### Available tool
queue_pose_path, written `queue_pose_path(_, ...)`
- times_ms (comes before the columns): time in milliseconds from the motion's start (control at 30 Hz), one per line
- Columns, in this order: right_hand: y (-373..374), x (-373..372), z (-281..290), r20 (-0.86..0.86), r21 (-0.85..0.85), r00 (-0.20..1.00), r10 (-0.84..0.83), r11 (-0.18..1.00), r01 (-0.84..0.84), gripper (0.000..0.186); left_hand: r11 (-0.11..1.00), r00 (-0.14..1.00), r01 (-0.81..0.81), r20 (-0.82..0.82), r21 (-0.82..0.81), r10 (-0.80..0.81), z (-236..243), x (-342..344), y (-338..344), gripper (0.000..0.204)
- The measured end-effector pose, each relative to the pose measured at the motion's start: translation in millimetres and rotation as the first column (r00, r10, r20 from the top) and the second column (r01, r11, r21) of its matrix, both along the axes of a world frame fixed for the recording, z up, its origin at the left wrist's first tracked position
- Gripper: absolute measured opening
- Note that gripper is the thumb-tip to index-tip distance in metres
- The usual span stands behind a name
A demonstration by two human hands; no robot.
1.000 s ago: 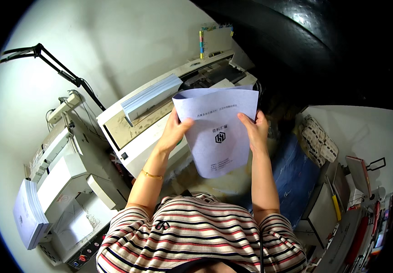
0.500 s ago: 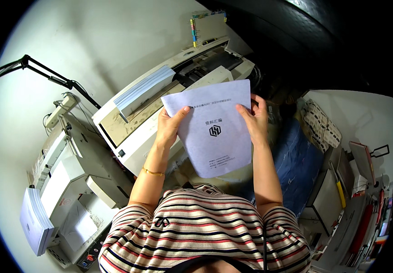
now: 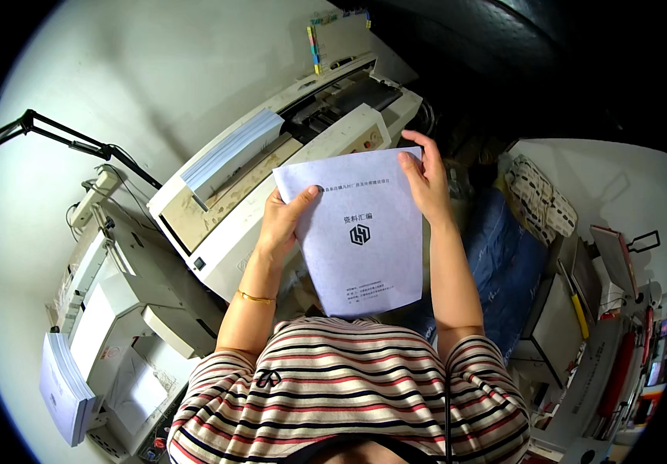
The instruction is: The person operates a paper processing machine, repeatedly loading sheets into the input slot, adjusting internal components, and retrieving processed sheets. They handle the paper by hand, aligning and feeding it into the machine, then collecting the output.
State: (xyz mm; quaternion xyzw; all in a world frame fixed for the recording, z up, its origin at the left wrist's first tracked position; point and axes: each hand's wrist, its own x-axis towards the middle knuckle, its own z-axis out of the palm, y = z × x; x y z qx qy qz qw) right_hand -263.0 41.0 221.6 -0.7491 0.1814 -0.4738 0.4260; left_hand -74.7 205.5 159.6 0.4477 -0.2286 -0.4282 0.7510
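Only the head view to go on here. A pale lilac sheet (image 3: 364, 267) is being held up in both hands, right in front of the striped shirt (image 3: 349, 379), with its printed side turned to the camera. A few lines of text and a dark hexagonal logo can be made out on it. Its lower edge sits right by the shirt; whether the two touch can't be told.

The left grip (image 3: 281, 220) is closed on the sheet's left edge, high up, thumb laid over the front and fingers tucked mostly behind. A gold bracelet (image 3: 256, 298) is worn on that arm. The right grip (image 3: 429, 184) is pinched on near the top right corner, thumb on the front, with one finger stuck out above the top edge.

Beyond the sheet, and partly blocked by it, a dusty white machine (image 3: 245, 220) is set near the wall, a stack (image 3: 233, 157) of papers laid in its top. Another machine (image 3: 105, 309) is parked over on the left, with some booklets (image 3: 64, 390) perched at its outer side. A black lamp arm (image 3: 63, 133) is angled in above. Off to the right, blue fabric (image 3: 500, 267) is bunched up beside a patterned cloth (image 3: 541, 199).
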Motion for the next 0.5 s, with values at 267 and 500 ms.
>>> queue_pose_path(267,-3,-5,-16,0.002,0.101,0.999,0.054,0.993,-0.054,0.022,0.999,0.999,0.023,-0.028,0.029,-0.023,6,-3,4,0.034)
queue_pose_path(500,-24,-28,-33,0.017,0.067,0.997,-0.071,0.995,0.070,0.021,0.998,0.987,-0.030,0.155,-0.062,0.039,25,1,0,0.028)
